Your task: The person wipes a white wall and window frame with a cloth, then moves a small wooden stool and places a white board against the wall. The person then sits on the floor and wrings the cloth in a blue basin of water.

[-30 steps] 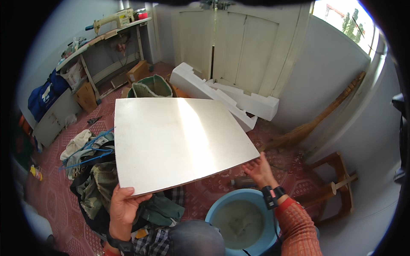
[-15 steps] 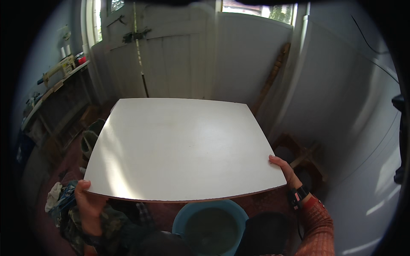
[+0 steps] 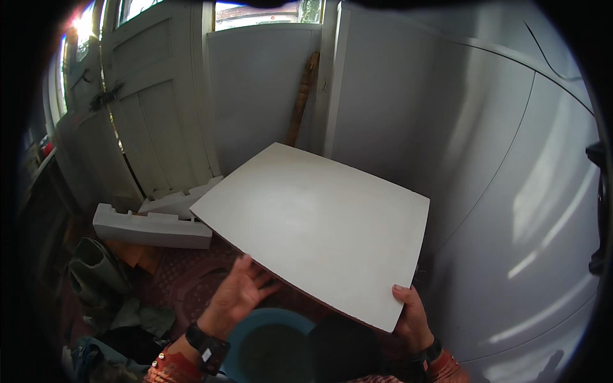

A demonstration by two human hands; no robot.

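A large white rectangular board [image 3: 319,223] with a brown edge is tilted and turned across the middle of the view. Gripping its near right corner is my right hand [image 3: 412,318], thumb on the white face and fingers hidden beneath. My left hand [image 3: 237,295] is open below the near left edge, its fingers spread apart. Whether the fingertips touch the underside cannot be made out. Under the board and hands stands a blue basin [image 3: 239,341] holding murky liquid.
White foam packing pieces [image 3: 153,230] lie on the patterned red floor [image 3: 185,274] at left. Closer in are a green boot-like thing [image 3: 96,271] and crumpled cloths [image 3: 143,319]. A wooden post [image 3: 301,99] leans on the back wall, beside a door [image 3: 147,108]. A grey wall [image 3: 485,191] borders the right.
My left hand has let go of the board's left corner and moved right and opened. The board has turned clockwise, still held by my right hand. The view has swung right.
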